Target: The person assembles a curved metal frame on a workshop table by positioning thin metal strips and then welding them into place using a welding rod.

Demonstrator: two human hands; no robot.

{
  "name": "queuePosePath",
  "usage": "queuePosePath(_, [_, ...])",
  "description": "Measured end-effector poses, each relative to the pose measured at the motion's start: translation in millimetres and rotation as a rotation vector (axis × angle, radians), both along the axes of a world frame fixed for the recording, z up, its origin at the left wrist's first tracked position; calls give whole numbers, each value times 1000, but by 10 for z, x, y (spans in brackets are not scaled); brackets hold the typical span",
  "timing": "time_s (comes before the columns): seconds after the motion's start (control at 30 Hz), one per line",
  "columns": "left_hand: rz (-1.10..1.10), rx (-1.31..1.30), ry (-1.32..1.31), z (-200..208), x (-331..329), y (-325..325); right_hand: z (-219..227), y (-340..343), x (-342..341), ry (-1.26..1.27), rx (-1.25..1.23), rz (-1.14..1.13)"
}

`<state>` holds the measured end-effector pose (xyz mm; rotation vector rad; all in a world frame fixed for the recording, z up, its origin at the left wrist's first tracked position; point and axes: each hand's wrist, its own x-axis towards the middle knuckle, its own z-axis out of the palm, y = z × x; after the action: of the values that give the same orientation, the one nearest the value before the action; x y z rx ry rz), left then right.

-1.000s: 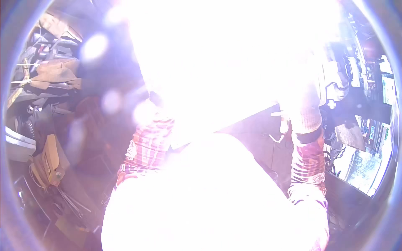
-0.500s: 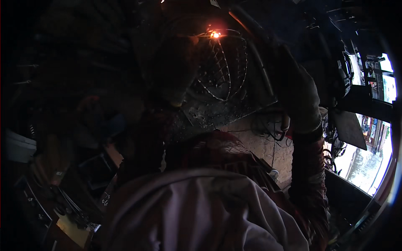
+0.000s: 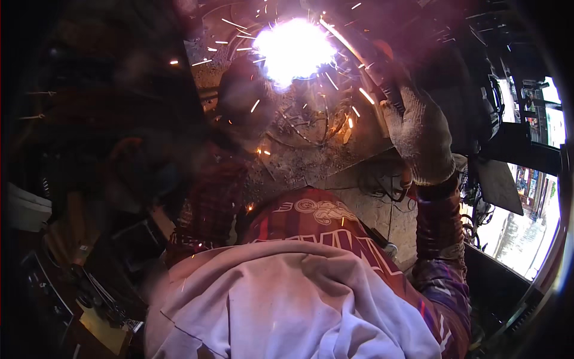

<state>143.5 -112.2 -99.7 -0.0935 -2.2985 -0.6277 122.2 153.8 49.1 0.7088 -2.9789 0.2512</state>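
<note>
A blinding white welding arc (image 3: 295, 51) burns at the top middle and throws sparks in all directions. My right hand (image 3: 421, 134), in a pale knitted work glove, is closed around a welding electrode holder (image 3: 388, 90). A bright rod (image 3: 341, 35) runs from near the holder up and left, past the arc's right side. Below the glare, curved ribbed metal rods (image 3: 326, 116) form part of a rounded frame on a dirty metal work surface (image 3: 284, 158). My left hand (image 3: 242, 90) is a dark shape beside the arc; glare and shadow hide its fingers.
Cables (image 3: 382, 188) hang beyond the work surface's near edge, over a concrete floor (image 3: 353, 188). A flat metal sheet (image 3: 501, 184) stands at the right by a bright opening. Dark clutter and a yellow piece (image 3: 104, 329) lie at lower left. Cloth (image 3: 287, 293) covers the near middle.
A small orange glow has flared into a large white arc with flying sparks, lighting the surface, my glove and clothing. Both arms stay in nearly the same place.
</note>
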Motion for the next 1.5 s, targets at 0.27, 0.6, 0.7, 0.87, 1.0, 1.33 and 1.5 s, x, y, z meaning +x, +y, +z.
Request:
queuePosePath(0.27, [12, -9, -2, 36, 39, 27, -129, 120, -46, 239, 7, 177])
queuePosePath(0.6, [30, -10, 2, 31, 63, 87, -148, 206, -114, 218, -83, 232])
queuePosePath(0.7, [41, 27, 23, 59, 50, 90, -128, 147, -73, 331, 92, 297])
queuePosePath(0.87, [21, 75, -3, -20, 3, 76, -228, 177, -89, 334, 205, 281])
queuePosePath(1.0, [-19, 89, -108, 69, 35, 54, -162, 168, 12, 81, -3, 70])
queuePosePath(1.33, [21, -31, -63, 3, 13, 43, -274, 231, -22, 328, -15, 233])
queuePosePath(1.5, [30, -65, -64, -39, -21, 58, -268, 195, -6, 283, 47, 182])
